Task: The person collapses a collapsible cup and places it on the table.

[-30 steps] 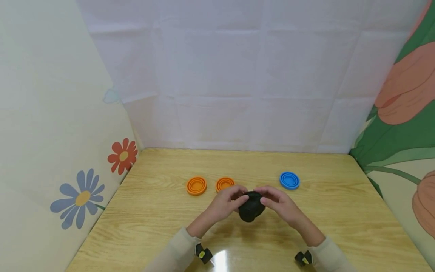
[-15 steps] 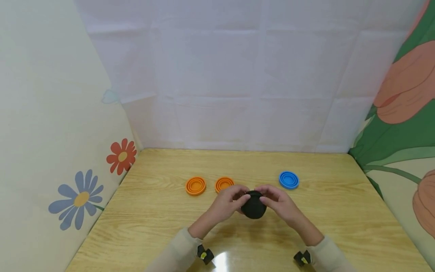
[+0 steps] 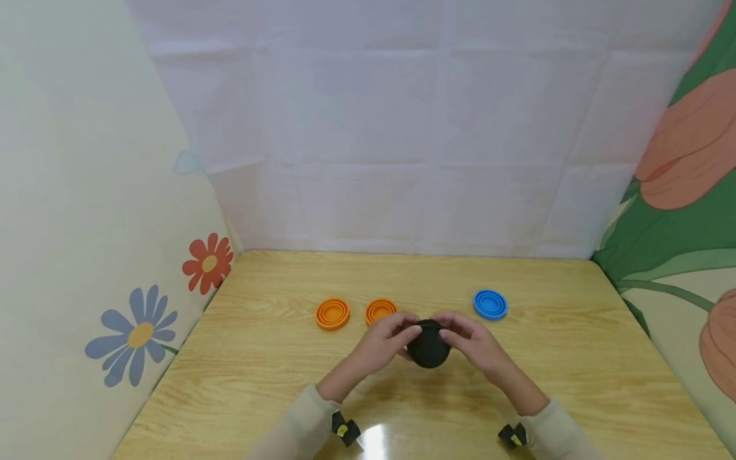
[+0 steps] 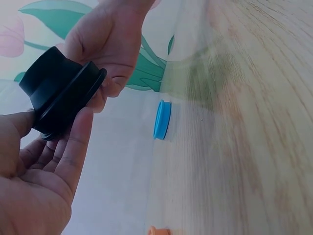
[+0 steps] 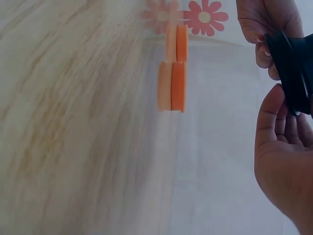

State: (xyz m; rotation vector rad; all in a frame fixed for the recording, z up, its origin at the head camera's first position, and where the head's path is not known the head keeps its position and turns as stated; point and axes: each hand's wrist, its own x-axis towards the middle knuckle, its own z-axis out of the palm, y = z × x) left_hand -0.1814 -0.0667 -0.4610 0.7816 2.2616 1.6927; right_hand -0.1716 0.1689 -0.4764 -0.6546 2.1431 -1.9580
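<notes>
A black collapsible cup (image 3: 428,345) is held between both hands, raised off the wooden table. My left hand (image 3: 384,342) pinches its left side, thumb on the near face and fingers behind. The right hand (image 3: 474,345) grips the opposite side in the same way. In the left wrist view the black cup (image 4: 61,93) shows a stepped shape, with a wide rim and a narrower part sticking out; the left hand (image 4: 44,181) is below it and the right hand (image 4: 110,46) above. The right wrist view shows only part of the cup (image 5: 292,73), at the right edge.
Two orange collapsed cups lie beyond the hands: one at the left (image 3: 332,314), the other (image 3: 380,311) just behind the left hand, partly covered. A blue collapsed cup (image 3: 490,305) lies behind the right hand. A white cloth backdrop (image 3: 379,128) rises at the table's far edge.
The black cup has turned in the hands: its narrower end pointed down and left earlier, and now a rounder face shows. Both hands have stayed almost in place.
</notes>
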